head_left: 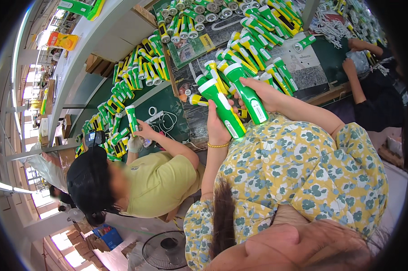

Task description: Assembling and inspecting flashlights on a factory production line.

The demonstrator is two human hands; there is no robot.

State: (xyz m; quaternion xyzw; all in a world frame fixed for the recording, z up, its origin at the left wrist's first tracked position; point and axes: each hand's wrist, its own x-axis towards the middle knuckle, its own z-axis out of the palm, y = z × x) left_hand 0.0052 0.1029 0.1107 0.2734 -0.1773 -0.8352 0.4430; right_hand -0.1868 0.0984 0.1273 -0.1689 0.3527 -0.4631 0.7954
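My left hand (217, 128) is closed round a green flashlight (223, 108) with a white head rim and a white switch strip. Beside it, my right hand (265, 94) grips a second green flashlight (248, 95) of the same kind. Both are tilted, heads pointing up and away from me, bodies close together in front of my chest. Just left of my left hand, a yellow flashlight (198, 100) lies on the bench. Yellow and black parts show between my hands, partly hidden. A loose pile of green and yellow flashlights (249, 49) lies beyond my hands.
At my left a co-worker (163, 178) in a yellow-green shirt holds a flashlight (131, 118) near many more and a white cable (167, 122). On the right, another person's hands (358, 49) hold a clear bag by white cords (335, 34). A floor fan (167, 248) stands behind.
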